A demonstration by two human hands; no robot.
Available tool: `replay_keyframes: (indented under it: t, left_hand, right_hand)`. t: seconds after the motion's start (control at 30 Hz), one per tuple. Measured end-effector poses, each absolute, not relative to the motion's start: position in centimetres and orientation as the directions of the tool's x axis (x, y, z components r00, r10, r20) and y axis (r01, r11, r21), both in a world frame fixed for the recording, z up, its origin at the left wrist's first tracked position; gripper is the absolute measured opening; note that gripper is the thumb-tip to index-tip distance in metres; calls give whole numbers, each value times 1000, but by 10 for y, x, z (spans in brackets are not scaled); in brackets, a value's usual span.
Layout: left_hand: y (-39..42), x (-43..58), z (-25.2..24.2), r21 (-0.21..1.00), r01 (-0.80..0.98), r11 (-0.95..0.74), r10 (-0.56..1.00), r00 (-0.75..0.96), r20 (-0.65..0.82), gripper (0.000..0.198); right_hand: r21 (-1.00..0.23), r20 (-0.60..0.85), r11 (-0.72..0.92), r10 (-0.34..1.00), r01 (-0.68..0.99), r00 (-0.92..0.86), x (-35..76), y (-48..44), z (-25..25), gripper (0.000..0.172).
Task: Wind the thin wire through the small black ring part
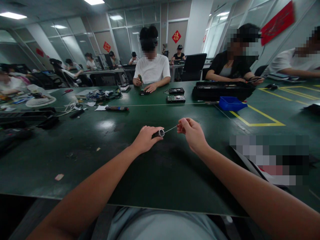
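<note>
left hand (146, 138): grip closed round a dark cylinder (160, 133), shiny end pointing right
thin wire (171, 128): comes out of that end, long axis running right and a touch up, held off the desk (75, 150)
right hand (191, 133): grip pinched shut on the wire's far end, near the cylinder
further out: blue bin (231, 103) well beyond the right grip, co-worker's hands (150, 87) way past both

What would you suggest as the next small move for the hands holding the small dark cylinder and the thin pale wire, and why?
Probably draw the right hand slightly further right while the left hand holds firm. The thin pale wire runs taut from the silvery end of the small dark cylinder to the right hand's pinch, so a straight pull seems safest.
</note>
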State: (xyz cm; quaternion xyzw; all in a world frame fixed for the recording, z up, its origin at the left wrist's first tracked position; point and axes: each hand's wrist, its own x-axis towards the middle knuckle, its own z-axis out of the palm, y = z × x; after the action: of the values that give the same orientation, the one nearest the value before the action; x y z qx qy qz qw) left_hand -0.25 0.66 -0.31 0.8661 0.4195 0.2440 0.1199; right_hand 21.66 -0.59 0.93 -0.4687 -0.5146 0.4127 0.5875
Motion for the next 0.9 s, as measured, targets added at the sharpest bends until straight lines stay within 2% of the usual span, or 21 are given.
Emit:
replay_keyframes:
  t: [0.17, 0.43, 0.57, 0.67, 0.9]
  left_hand:
    - [6, -3, -3, 429, 654, -623, 782, 528, 332, 40]
    - [5, -3, -4, 434, 671, -600, 799, 515, 310, 41]
    - [5, -3, -4, 439, 673, -595, 804, 496, 328, 41]
    - [5, -4, -4, 444, 681, -583, 813, 478, 334, 42]
    - [7, -5, -6, 443, 685, -579, 815, 467, 343, 42]
  right_hand:
    - [-948, 308, 294, 943, 118, 125, 214, -11, 10, 25]
    - [-942, 310, 294, 947, 159, 85, 216, -12, 14, 27]
    - [-881, 330, 258, 936, 398, 123, 219, -17, 22, 36]
    - [-833, 351, 250, 929, 494, 121, 220, -21, 26, 41]
    - [-753, 438, 433, 892, 496, -114, 221, -22, 25, 12]
